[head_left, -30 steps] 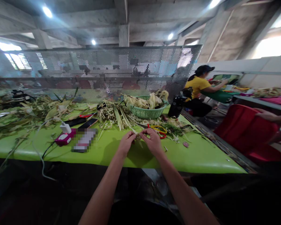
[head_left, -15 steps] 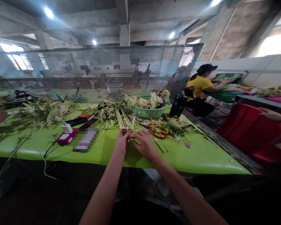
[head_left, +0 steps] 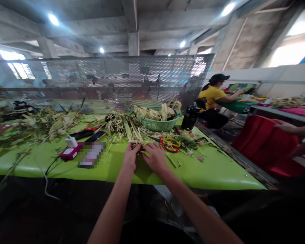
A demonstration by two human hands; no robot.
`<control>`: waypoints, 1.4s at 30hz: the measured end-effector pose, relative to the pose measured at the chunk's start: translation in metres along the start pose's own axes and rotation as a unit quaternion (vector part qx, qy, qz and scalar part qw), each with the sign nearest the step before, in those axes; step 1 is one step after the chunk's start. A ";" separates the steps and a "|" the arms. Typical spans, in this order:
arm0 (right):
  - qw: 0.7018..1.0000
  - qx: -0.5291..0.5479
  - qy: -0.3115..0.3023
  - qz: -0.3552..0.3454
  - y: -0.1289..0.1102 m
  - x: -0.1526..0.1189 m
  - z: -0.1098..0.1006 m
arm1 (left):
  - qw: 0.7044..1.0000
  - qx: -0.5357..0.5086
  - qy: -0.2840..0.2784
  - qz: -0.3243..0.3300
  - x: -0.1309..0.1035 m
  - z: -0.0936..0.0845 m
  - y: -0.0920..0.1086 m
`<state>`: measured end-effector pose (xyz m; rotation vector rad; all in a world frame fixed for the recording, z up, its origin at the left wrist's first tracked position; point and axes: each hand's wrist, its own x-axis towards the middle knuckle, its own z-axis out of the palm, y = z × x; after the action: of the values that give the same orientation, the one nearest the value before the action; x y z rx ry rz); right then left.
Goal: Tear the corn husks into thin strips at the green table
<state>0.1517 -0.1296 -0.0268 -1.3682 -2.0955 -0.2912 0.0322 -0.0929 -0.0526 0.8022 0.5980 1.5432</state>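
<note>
Pale plant strips that look like corn husk (head_left: 128,130) fan out beyond my fingertips over the green tabletop. My left hand (head_left: 131,156) pinches their near ends between thumb and fingers. Close beside it, my right hand (head_left: 155,157) has its fingers bent and closed on the same ends, where a pale strip lies crosswise. The exact grip under the fingers is partly hidden. Just past my right hand lie scissors with red and yellow handles (head_left: 170,145). Behind the strips stands a green basket (head_left: 159,126) heaped with dry husks (head_left: 165,113).
Husk scraps (head_left: 118,123) pile beside the basket. A black camera-like device (head_left: 190,117) stands right of it. Left are phones (head_left: 92,156), a purple power block (head_left: 71,151) and a white cable (head_left: 40,161). Another person's hand holds a red chair (head_left: 254,142); a person in yellow (head_left: 213,93) sits beyond.
My right hand's fingers have drawn in and down onto the strip ends, and an upright strip end now lies lower. The view has shifted slightly; the red chair appears further left.
</note>
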 end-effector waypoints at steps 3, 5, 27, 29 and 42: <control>0.999 -0.019 0.019 0.023 0.001 0.001 0.003 | 1.000 0.025 -0.007 -0.012 -0.001 0.001 -0.002; 0.999 -0.028 0.026 0.028 0.001 0.001 0.005 | 0.999 0.039 -0.005 -0.012 -0.001 0.001 -0.003; 0.976 0.214 -0.037 -0.017 0.014 -0.005 -0.001 | 0.997 0.049 0.065 -0.008 0.002 -0.001 0.001; 0.966 0.255 -0.043 -0.010 0.017 -0.005 -0.002 | 0.996 0.051 0.068 -0.014 0.001 -0.001 0.002; 0.822 0.517 0.041 0.237 0.032 0.000 0.003 | 0.983 0.049 -0.085 -0.155 -0.017 0.011 0.009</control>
<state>0.1790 -0.1134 -0.0338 -1.0511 -1.3395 0.8657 0.0351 -0.1118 -0.0411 0.8609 0.6433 1.1567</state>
